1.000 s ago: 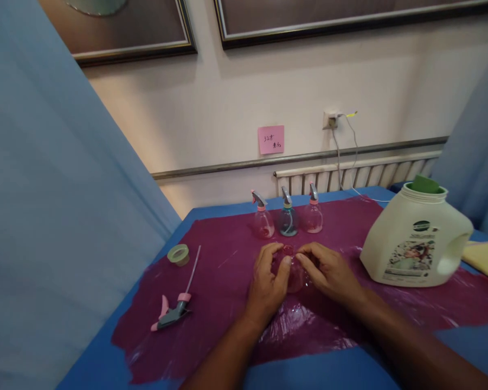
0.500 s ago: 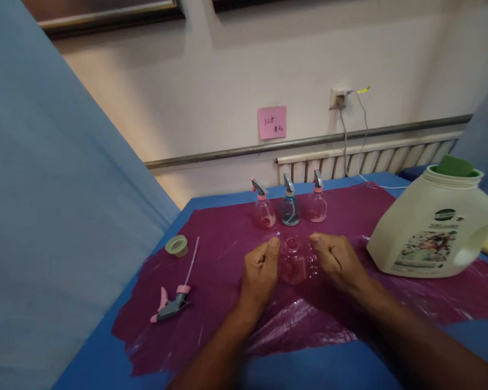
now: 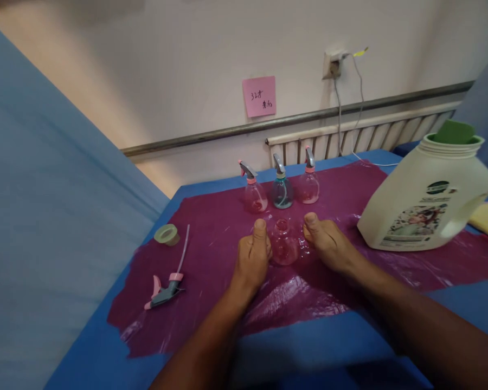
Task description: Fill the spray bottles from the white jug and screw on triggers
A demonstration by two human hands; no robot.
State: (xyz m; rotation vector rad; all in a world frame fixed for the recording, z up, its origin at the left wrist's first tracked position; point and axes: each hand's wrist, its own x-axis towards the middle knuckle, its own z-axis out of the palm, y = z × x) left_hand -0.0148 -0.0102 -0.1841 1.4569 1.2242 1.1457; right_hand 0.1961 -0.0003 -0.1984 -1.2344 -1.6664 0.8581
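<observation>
A clear pink spray bottle body (image 3: 284,249) stands upright and open on the dark red plastic sheet (image 3: 211,260). On its left side is my left hand (image 3: 252,254), closed in a fist with the thumb up. My right hand (image 3: 327,241) makes a similar fist to its right, thumb raised, a small gap from the bottle. Nothing shows in either fist. Off to the left lies a grey and pink trigger sprayer head (image 3: 165,292) with its tube. Beyond it is a pale green funnel-like ring (image 3: 166,234).
Behind my hands stand a pink spray bottle (image 3: 255,196), a blue one (image 3: 282,190) and another pink one (image 3: 309,188). A big cream jug (image 3: 423,189) with a green piece in its mouth (image 3: 454,131) stands right. A blue curtain (image 3: 57,216) hangs left.
The camera view has tilted down, so the scene sits higher and a little further left. My fists stay beside the bottle, thumbs more upright. The bottle and sprayer head stay put on the sheet.
</observation>
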